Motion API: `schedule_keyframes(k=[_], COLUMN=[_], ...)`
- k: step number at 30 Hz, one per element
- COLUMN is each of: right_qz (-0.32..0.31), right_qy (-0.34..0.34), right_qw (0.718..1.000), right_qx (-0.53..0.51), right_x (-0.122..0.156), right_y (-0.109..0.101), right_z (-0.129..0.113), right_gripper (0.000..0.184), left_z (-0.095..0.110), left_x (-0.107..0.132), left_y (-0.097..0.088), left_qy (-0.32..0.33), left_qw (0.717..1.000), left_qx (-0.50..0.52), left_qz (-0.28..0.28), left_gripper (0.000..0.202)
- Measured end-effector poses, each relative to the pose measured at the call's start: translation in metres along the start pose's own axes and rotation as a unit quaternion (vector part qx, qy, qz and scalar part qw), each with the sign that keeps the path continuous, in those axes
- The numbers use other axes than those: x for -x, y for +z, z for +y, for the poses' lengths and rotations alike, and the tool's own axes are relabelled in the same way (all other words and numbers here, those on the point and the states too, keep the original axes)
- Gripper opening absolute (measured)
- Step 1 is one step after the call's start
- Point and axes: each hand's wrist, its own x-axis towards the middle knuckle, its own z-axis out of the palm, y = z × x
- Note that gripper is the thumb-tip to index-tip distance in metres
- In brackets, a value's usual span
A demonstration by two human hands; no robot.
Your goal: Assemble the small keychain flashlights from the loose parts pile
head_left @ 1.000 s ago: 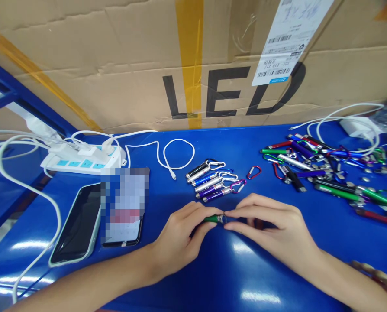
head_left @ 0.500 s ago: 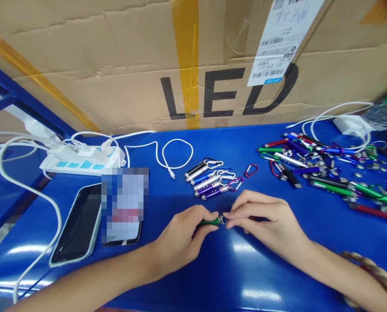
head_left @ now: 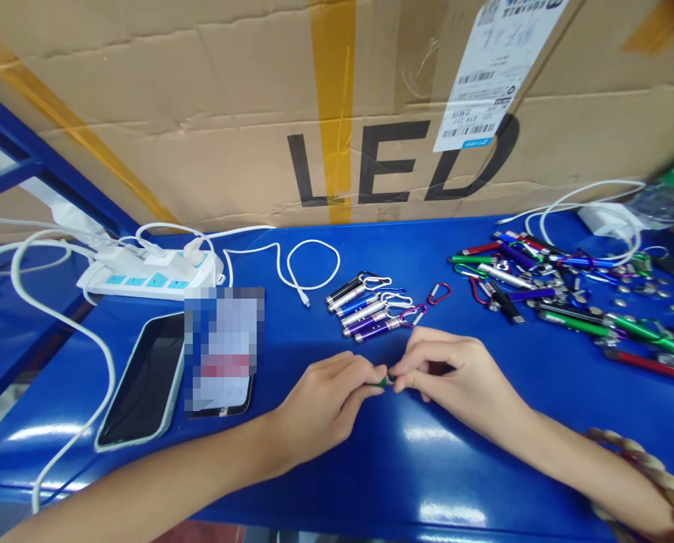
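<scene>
My left hand [head_left: 332,392] is closed around a small green keychain flashlight [head_left: 378,382]; most of its barrel is hidden in the fingers. My right hand [head_left: 447,369] pinches at the flashlight's metal end, where a small metal ring [head_left: 391,379] barely shows between the fingertips. Both hands meet just above the blue table. Beyond them lies a row of several finished-looking keychain flashlights [head_left: 365,308] in black, silver, blue and purple, with carabiner clips attached. A loose red carabiner [head_left: 439,293] rests to the right of that row.
On the right is a pile of coloured flashlights [head_left: 518,275] with scattered button cells [head_left: 647,288]. At left lie two phones [head_left: 142,381], a white power strip [head_left: 145,279] and white cables [head_left: 108,362]. A large cardboard box [head_left: 229,151] stands along the back of the blue table [head_left: 314,483].
My fingers have closed in on the green flashlight, so less of its barrel and ring shows. The two hands are nearer each other. The view has shifted slightly.
</scene>
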Motion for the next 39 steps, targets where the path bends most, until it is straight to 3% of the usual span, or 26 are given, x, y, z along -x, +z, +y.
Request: schedule_keyframes(k=[11,20,26,33,39], right_qz=[-0.008,-0.024,-0.029,-0.023,-0.009], right_qy=[0.106,0.153,0.16,0.149,0.117], right_qw=[0.994,0.987,0.986,0.988,0.993], right_qx=[0.004,-0.03,-0.032,-0.02,-0.003], right_x=[-0.002,-0.002,-0.002,0.0,-0.001], right_y=[0.0,-0.001,-0.003,-0.004,-0.002], right_z=[-0.005,-0.002,-0.005,-0.007,-0.006], right_gripper=[0.01,0.015,0.016,0.02,0.025], left_z=[-0.002,0.003,0.005,0.006,0.005], left_x=[0.0,-0.002,-0.003,-0.003,-0.004], left_y=[0.0,0.0,-0.001,-0.005,-0.005], left_qy=[0.047,0.012,-0.005,-0.021,-0.026], left_qw=[0.998,0.999,0.999,0.999,0.998], left_qx=[-0.046,-0.027,-0.024,-0.01,-0.004], left_qz=[0.02,0.04,0.032,-0.039,-0.05], left_gripper=[0.014,0.01,0.015,0.026,0.029])
